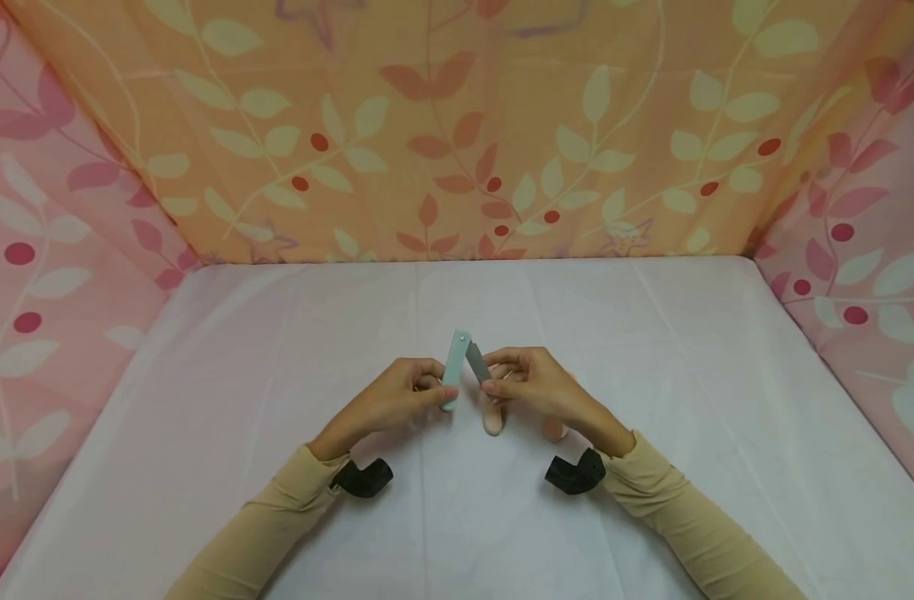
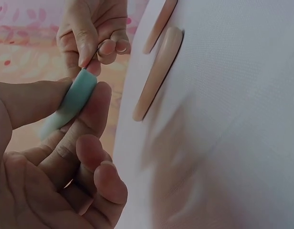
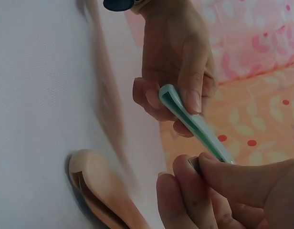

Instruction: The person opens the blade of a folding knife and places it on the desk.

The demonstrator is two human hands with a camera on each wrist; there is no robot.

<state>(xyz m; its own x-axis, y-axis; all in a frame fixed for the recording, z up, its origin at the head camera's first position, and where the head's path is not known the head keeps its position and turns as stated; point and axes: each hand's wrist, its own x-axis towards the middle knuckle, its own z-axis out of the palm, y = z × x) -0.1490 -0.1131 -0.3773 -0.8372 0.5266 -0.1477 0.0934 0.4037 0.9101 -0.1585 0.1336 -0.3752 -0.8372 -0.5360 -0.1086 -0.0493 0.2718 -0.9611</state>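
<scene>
A folding knife with a mint-green handle is held up over the table, half unfolded, handle and grey blade making an upside-down V. My left hand pinches the handle between thumb and fingers near its lower end. With thumb and fingertips, my right hand pinches the blade toward its free end. The right wrist view shows a dark slot along the handle, while most of the blade is hidden there by the right fingers. Below the hands, a beige folded knife with a slotted handle lies on the cloth.
A second pinkish-beige handle lies partly under my right hand. White cloth covers the table. Patterned curtains, orange at the back and pink at both sides, border it. Black wrist mounts sit at both cuffs.
</scene>
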